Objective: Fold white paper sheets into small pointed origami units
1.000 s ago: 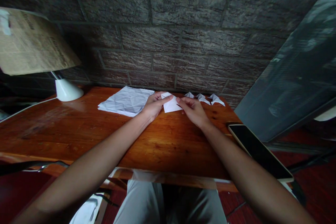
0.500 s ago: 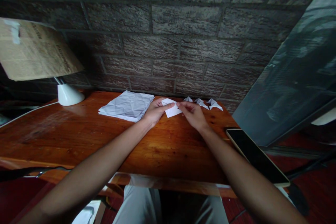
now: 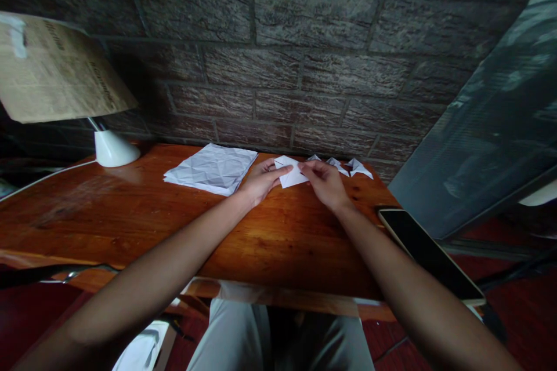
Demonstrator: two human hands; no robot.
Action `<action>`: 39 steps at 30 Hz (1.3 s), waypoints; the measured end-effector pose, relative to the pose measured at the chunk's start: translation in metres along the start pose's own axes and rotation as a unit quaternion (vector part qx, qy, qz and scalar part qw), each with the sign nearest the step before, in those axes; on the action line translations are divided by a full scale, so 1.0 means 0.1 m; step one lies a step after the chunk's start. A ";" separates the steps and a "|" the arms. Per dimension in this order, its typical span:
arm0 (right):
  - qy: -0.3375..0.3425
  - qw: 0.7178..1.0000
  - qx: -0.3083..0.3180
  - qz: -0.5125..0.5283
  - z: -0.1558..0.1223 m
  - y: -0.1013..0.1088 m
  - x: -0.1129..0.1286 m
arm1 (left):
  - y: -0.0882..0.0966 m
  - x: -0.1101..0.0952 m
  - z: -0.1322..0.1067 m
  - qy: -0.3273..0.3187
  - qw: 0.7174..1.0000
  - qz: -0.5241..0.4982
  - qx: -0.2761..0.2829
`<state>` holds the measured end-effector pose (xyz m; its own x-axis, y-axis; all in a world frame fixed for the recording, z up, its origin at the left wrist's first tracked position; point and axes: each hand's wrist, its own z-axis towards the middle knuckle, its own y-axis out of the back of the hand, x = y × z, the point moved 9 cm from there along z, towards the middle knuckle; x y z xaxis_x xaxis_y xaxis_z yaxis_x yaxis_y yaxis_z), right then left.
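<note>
A small folded piece of white paper (image 3: pixel 290 173) lies at the far middle of the wooden desk (image 3: pixel 130 208). My left hand (image 3: pixel 262 181) pinches its left edge with thumb and fingers closed on it. From the other side my right hand (image 3: pixel 325 183) grips the paper's right edge, fingers pressed together. A creased sheet of white paper (image 3: pixel 212 168) lies flat just left of my left hand. Several small folded paper pieces (image 3: pixel 348 166) sit in a row behind my right hand, near the wall.
A white lamp base (image 3: pixel 115 151) with a paper-covered shade (image 3: pixel 52 78) stands at the back left. A dark phone (image 3: pixel 429 255) lies on the desk's right edge. A brick wall (image 3: pixel 304 58) runs behind the desk, and a dark slanted panel (image 3: pixel 496 127) is at right.
Both hands have stayed on the small folded paper with little shift; my right fingers have moved slightly along its right edge. The view has wobbled a little.
</note>
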<state>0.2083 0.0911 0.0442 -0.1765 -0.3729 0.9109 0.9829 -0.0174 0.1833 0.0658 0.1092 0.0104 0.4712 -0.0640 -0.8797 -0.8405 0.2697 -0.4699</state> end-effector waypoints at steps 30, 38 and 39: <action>-0.058 0.995 0.050 0.059 0.03 -0.01 -0.12 | 0.08 -0.13 0.00 -0.058 0.989 0.133 -0.023; -0.050 0.991 0.064 0.107 0.05 -0.01 -0.11 | 0.01 -0.07 -0.03 -0.062 0.986 0.157 0.011; -0.049 0.990 0.064 0.115 0.05 -0.01 -0.12 | 0.02 -0.04 -0.03 -0.055 0.990 0.131 0.009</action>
<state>0.2087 0.1005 0.0354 0.0406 -0.2617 0.9643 0.9842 0.1767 0.0065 0.0614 0.1068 0.0133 0.2637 0.1145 -0.9578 -0.9335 0.2803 -0.2235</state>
